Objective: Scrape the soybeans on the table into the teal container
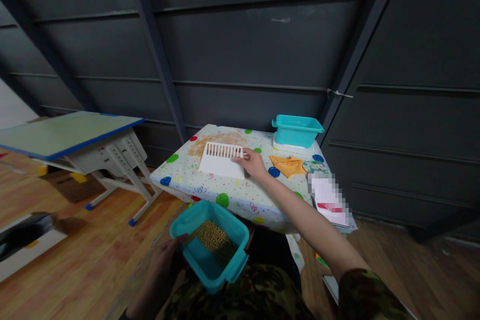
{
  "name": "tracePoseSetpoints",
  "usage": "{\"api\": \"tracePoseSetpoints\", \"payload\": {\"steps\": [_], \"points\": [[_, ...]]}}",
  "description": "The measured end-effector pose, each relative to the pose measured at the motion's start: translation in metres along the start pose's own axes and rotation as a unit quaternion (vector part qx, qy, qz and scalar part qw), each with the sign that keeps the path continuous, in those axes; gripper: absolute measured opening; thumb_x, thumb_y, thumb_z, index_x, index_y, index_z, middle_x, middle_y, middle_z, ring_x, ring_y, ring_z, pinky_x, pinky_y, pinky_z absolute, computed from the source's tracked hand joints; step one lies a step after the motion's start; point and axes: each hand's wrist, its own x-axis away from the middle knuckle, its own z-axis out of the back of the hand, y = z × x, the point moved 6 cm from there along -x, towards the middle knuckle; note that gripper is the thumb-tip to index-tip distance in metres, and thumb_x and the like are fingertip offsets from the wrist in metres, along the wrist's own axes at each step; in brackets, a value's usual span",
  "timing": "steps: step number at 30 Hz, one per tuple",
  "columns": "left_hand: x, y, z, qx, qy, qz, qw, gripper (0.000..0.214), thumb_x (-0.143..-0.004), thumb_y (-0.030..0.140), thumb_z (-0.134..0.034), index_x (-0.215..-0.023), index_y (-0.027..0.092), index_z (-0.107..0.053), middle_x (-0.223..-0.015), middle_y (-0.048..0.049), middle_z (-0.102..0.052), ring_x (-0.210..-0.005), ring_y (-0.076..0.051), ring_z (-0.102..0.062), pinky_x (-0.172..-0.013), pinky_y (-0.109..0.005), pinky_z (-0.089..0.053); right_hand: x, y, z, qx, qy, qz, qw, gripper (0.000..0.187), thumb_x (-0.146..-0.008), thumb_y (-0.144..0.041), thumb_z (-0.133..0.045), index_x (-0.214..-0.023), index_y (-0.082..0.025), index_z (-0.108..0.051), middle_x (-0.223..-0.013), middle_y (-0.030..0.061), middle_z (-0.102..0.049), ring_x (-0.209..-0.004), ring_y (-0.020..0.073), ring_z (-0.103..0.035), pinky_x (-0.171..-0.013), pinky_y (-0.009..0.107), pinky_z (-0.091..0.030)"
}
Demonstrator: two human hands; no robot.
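My left hand grips the near-left rim of a teal plastic tub held low over my lap, below the table's front edge. The tub is tilted and holds a heap of small tan beans. My right hand reaches out over the small table with the dotted cloth and pinches the right edge of a flat white slotted scraper lying on the cloth. Just beyond the scraper's teeth, a patch of tan grains is spread on the cloth.
A second teal tub stands on a white lid at the table's back right, with an orange cloth and papers nearer. A low desk stands to the left on the wooden floor. Dark panelled walls close in behind.
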Motion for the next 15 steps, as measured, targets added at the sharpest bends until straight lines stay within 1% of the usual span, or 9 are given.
{"api": "tracePoseSetpoints", "payload": {"steps": [4, 6, 8, 10, 13, 15], "points": [[0.004, 0.003, -0.004, 0.003, -0.012, -0.007, 1.0, 0.053, -0.058, 0.052, -0.122, -0.067, 0.025, -0.078, -0.054, 0.002, -0.066, -0.05, -0.019, -0.059, -0.05, -0.033, -0.051, 0.005, -0.004, 0.002, 0.044, -0.028, 0.017, 0.998, 0.043, -0.09, -0.018, -0.105, -0.132, -0.024, -0.095, -0.106, 0.0027, -0.097, -0.087, 0.0256, -0.087, -0.085, 0.034, -0.07], [0.006, 0.005, -0.005, -0.004, -0.015, -0.007, 1.0, 0.05, -0.06, 0.053, -0.121, -0.068, 0.024, -0.08, -0.052, 0.0018, -0.064, -0.049, -0.02, -0.059, -0.05, -0.034, -0.05, 0.007, -0.005, 0.004, 0.066, -0.035, 0.018, 0.997, 0.048, -0.091, -0.016, -0.103, -0.137, -0.024, -0.093, -0.103, 0.0023, -0.096, -0.084, 0.0252, -0.085, -0.082, 0.034, -0.068], [0.007, 0.005, -0.005, -0.01, -0.016, -0.009, 1.0, 0.051, -0.062, 0.055, -0.12, -0.068, 0.023, -0.08, -0.052, 0.0011, -0.064, -0.048, -0.02, -0.059, -0.05, -0.033, -0.05, 0.007, -0.006, 0.006, 0.079, -0.037, 0.018, 0.996, 0.046, -0.093, -0.017, -0.101, -0.138, -0.024, -0.092, -0.099, 0.0019, -0.094, -0.082, 0.0256, -0.085, -0.08, 0.034, -0.067], [0.006, 0.004, -0.003, -0.011, -0.016, -0.008, 1.0, 0.055, -0.061, 0.057, -0.12, -0.065, 0.023, -0.077, -0.052, 0.0, -0.065, -0.047, -0.019, -0.06, -0.049, -0.032, -0.048, 0.006, -0.007, 0.008, 0.082, -0.028, 0.023, 0.996, 0.041, -0.094, -0.017, -0.099, -0.134, -0.025, -0.092, -0.1, 0.0023, -0.095, -0.083, 0.0262, -0.086, -0.081, 0.035, -0.068], [0.003, 0.001, -0.001, -0.008, -0.011, -0.004, 1.0, 0.06, -0.059, 0.058, -0.121, -0.063, 0.023, -0.072, -0.053, -0.0007, -0.066, -0.046, -0.018, -0.061, -0.049, -0.031, -0.048, 0.003, -0.009, 0.016, 0.091, 0.009, 0.03, 0.995, 0.031, -0.094, -0.017, -0.098, -0.122, -0.026, -0.09, -0.109, 0.0047, -0.098, -0.092, 0.0274, -0.089, -0.09, 0.037, -0.071], [0.0, -0.002, 0.0, -0.008, -0.008, 0.0, 1.0, 0.061, -0.059, 0.057, -0.122, -0.064, 0.024, -0.071, -0.053, -0.0001, -0.066, -0.046, -0.018, -0.061, -0.049, -0.031, -0.048, 0.001, -0.009, 0.021, 0.106, 0.032, 0.017, 0.994, 0.022, -0.094, -0.019, -0.098, -0.111, -0.026, -0.087, -0.108, 0.0056, -0.098, -0.096, 0.0287, -0.091, -0.094, 0.039, -0.071]]}}
